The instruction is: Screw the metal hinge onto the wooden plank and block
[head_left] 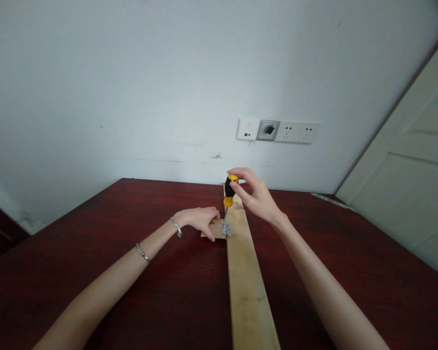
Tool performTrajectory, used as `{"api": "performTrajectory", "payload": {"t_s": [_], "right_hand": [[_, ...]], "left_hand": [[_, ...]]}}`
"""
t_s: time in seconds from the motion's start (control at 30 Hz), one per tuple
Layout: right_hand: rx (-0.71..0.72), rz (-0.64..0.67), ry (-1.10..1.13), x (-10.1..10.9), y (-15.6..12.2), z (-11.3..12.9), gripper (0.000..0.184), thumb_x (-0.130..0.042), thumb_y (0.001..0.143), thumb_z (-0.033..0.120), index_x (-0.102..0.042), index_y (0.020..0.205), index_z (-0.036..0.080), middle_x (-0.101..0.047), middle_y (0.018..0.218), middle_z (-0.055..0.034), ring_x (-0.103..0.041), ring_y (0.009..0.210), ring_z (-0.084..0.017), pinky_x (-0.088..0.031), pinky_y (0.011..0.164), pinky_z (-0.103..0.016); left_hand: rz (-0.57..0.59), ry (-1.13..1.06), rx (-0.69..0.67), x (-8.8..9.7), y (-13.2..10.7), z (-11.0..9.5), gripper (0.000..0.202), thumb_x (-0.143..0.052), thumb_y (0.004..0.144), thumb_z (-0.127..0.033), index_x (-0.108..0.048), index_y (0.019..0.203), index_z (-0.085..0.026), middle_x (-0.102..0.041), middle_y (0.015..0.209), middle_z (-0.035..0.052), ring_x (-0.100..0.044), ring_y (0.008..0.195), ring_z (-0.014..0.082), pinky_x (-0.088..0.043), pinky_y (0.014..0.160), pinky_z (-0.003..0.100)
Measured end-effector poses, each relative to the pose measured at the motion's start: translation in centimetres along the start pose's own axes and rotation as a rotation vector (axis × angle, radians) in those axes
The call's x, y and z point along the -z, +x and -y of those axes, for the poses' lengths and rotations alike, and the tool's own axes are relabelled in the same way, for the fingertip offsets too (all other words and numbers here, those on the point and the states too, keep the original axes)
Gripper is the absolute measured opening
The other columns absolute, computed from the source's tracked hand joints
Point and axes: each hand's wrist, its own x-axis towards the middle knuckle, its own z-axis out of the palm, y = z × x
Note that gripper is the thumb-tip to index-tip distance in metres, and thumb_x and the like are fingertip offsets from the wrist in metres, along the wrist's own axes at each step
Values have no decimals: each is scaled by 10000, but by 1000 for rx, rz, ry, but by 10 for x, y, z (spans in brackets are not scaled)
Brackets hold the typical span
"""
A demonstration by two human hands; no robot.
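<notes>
A yellow and black screwdriver (231,188) stands nearly upright, its handle in the fingers of my right hand (257,194). Its shaft reaches down to a small metal hinge (226,229); the exact spot its tip touches is too small to make out. One side of the hinge lies on a long pale wooden board (246,277), the other on a small thin light-brown piece of wood (216,230) against the board's left edge. My left hand (200,219) grips that small piece between thumb and fingers, just left of the hinge.
The board runs along the dark red table (160,301) toward the white wall (168,87). Wall sockets (297,132) sit above the table's far edge. A flat strip (332,201) lies at the far right, near a white panelled door (416,160).
</notes>
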Motion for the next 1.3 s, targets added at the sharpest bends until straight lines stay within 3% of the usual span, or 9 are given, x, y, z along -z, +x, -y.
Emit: {"api": "performTrajectory", "payload": {"t_s": [0.23,0.4,0.6,0.87,1.17,1.3], "right_hand": [[-21,12,39,7,0,1,241,-524,898,230,-634,1112,242,-655,1125,-64,-620,1018,-201,-560,828,-369],[3,-16,6,6,0,-5,276,-561,893,277,-605,1165,264,-636,1147,-55,-619,995,-189,-569,815,-355],[-21,6,-13,6,1,-2,244,-638,845,333,-631,1072,243,-592,1010,-53,-605,932,-181,-584,744,-328],[2,55,23,12,-1,0,305,-542,859,179,-603,1150,246,-625,1133,-62,-609,1032,-202,-573,837,-380],[-20,49,13,11,1,0,261,-652,831,311,-626,1082,243,-583,1044,-55,-607,926,-177,-581,742,-320],[-13,58,1,10,0,2,295,-635,839,297,-622,1127,231,-585,1072,-66,-604,936,-175,-575,748,-314]], "left_hand": [[-5,-4,7,0,0,0,699,-753,595,-580,-534,1115,-169,-571,1108,90,-555,896,229,-404,711,280],[-4,7,-2,0,0,0,697,-742,599,-592,-538,1111,-165,-572,1089,90,-553,881,229,-400,710,289],[2,3,4,2,0,-1,688,-735,598,-587,-536,1110,-173,-575,1075,82,-549,889,231,-394,712,286],[13,-14,10,1,0,-1,700,-745,598,-580,-530,1116,-161,-570,1089,91,-557,886,233,-408,716,295],[-1,-16,9,0,0,0,686,-747,598,-570,-531,1115,-173,-571,1097,87,-558,926,248,-411,739,299],[0,-17,7,-1,1,2,718,-730,596,-597,-520,1139,-178,-567,1116,85,-556,936,251,-412,745,303]]}}
